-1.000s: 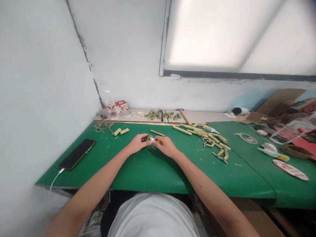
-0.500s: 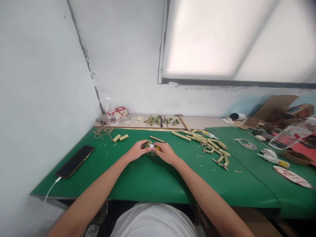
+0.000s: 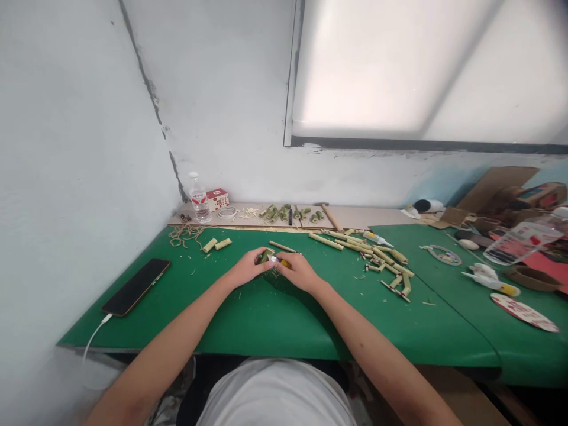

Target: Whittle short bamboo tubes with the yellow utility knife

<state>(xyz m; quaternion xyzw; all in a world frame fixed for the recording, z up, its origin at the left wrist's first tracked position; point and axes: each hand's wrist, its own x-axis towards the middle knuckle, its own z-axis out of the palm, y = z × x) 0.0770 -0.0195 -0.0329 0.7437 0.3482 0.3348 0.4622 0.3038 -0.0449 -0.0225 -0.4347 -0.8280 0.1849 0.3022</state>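
Note:
My left hand (image 3: 247,268) is closed around a short piece of green bamboo (image 3: 265,255), held just above the green table. Opposite it, my right hand (image 3: 302,273) grips a knife (image 3: 284,263) with a yellow handle, mostly hidden by the fingers. Its pale, shiny blade end is against or very close to the bamboo; exact contact cannot be made out. Small shavings lie under the two hands. Just beyond them rests a thin brown stick (image 3: 283,246). Two cut bamboo pieces (image 3: 223,244) lie to the left, beside tangled twine (image 3: 185,234).
Bamboo sticks and joined pieces (image 3: 381,254) are heaped at right, near a glue bottle (image 3: 376,238). A phone (image 3: 137,287) with a cable lies left. Along the wall stand a water bottle (image 3: 200,200), a box (image 3: 218,199), green bamboo cuttings (image 3: 277,213) and a hammer (image 3: 332,217).
Both hands stay together at nearly the same spot, with slight finger and wrist shifts. More of the green bamboo shows now. The whole view has moved a little.

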